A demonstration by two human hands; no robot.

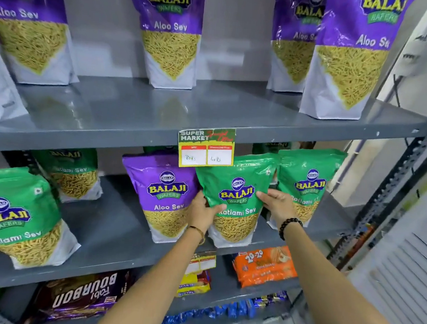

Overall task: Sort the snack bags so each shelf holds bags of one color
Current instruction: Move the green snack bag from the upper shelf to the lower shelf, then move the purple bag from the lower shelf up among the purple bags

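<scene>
A green Ratlami Sev bag (pixel 236 189) stands upright on the middle shelf (pixel 113 251), gripped on both sides: my left hand (pixel 202 213) on its left edge, my right hand (pixel 276 205) on its right edge. A purple Aloo Sev bag (pixel 161 196) stands right beside it on the left, touching it. More green bags stand on this shelf: one at the right (pixel 307 184), one at the front left (pixel 14 212), one further back (pixel 73 174). The upper shelf (pixel 159 116) holds several purple Aloo Sev bags, such as the middle one (pixel 171 33).
A price tag (pixel 205 148) hangs from the upper shelf's front edge, just above the held bag. The lower shelf carries an orange biscuit pack (pixel 263 265), a dark Bourbon pack (pixel 82 294) and a yellow pack (pixel 194 283). A slotted metal upright (pixel 394 191) borders the right side.
</scene>
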